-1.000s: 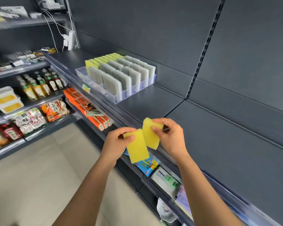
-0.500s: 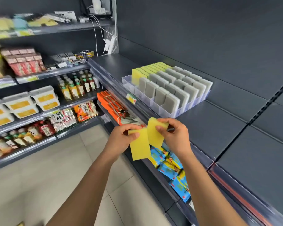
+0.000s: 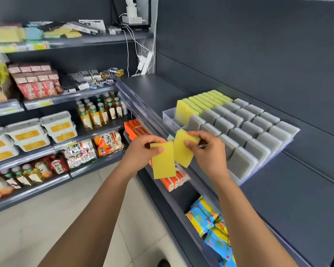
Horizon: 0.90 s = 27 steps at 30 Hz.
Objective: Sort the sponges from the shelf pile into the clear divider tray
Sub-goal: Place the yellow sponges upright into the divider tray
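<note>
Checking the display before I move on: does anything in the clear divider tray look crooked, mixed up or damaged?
Nothing stands out. In the clear plastic divider tray, yellow rectangular sponges stand in the leftmost row and grey sponges in the rest, all standing alike. Only that row's front slots are empty.

Divider tray (image 3: 166,115) packed with sponges (image 3: 239,162); corner slots before yellow row (image 3: 199,105) free; shelf (image 3: 297,199) open alongside.

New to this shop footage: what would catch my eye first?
Centre frame, the left hand holds the lower sponge and the right hand the upper sponge, both yellow. Behind them on the dark shelf, a tray holds rows of grey sponges and one yellow row along its left.
</note>
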Available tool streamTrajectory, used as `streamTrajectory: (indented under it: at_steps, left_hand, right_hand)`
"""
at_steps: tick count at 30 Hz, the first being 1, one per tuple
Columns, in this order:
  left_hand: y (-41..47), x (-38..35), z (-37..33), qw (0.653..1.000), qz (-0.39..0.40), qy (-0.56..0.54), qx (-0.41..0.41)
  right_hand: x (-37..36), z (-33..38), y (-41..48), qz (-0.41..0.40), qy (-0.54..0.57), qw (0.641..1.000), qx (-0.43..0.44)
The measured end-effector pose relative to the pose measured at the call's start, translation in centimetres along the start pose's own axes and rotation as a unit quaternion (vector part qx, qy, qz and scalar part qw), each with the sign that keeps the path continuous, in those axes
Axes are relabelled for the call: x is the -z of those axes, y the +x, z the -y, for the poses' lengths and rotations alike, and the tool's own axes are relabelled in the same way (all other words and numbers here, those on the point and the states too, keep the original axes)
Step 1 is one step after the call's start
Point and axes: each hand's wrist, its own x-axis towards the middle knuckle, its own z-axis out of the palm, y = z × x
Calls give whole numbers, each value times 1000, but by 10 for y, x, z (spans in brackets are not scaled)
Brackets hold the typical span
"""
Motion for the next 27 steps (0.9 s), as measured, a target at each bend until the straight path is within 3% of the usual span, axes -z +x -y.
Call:
streamTrajectory:
  at_steps: [16,24,27]
  left_hand:
    - [184,20,-13,992,71,80,-64]
    - [251,25,-14,976,115,139,-125]
    - [271,28,-13,967,141,156,-144]
  right_hand:
    - [-37,-13,156,-35,-79,996,-14]
    - [-48,-14,187,-62,-125,987,-76]
    - [-54,-12,193,-37,-174,979,-104]
